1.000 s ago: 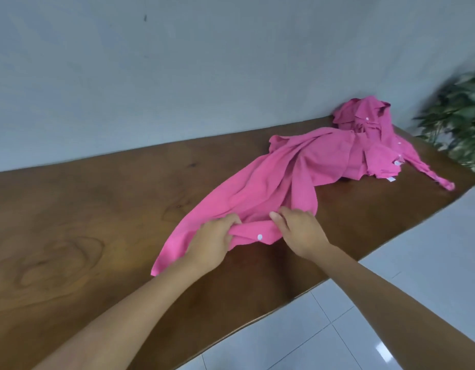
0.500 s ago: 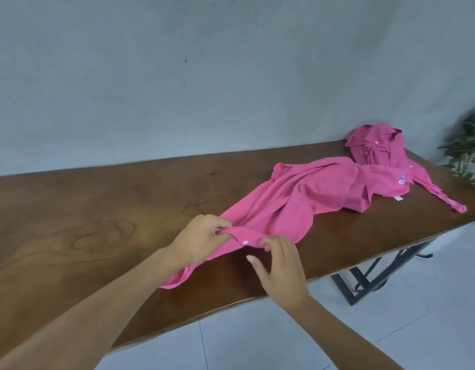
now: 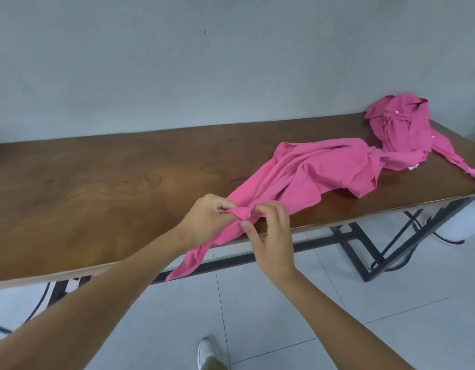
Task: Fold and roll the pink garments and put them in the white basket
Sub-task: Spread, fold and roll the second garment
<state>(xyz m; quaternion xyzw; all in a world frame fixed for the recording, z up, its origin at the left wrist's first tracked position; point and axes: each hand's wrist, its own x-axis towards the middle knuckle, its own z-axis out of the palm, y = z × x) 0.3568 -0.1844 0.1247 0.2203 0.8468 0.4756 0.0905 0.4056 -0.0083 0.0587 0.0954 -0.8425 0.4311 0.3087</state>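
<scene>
Beside pink garment (image 3: 311,177) — white label (image 3: 413,168), illegible

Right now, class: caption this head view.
A pink garment pinched by left hand and right hand at the table edge; second garment crumpled beyond.

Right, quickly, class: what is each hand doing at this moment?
Left hand: grips the pink shirt by its edge.
Right hand: pinches the same edge.
</scene>
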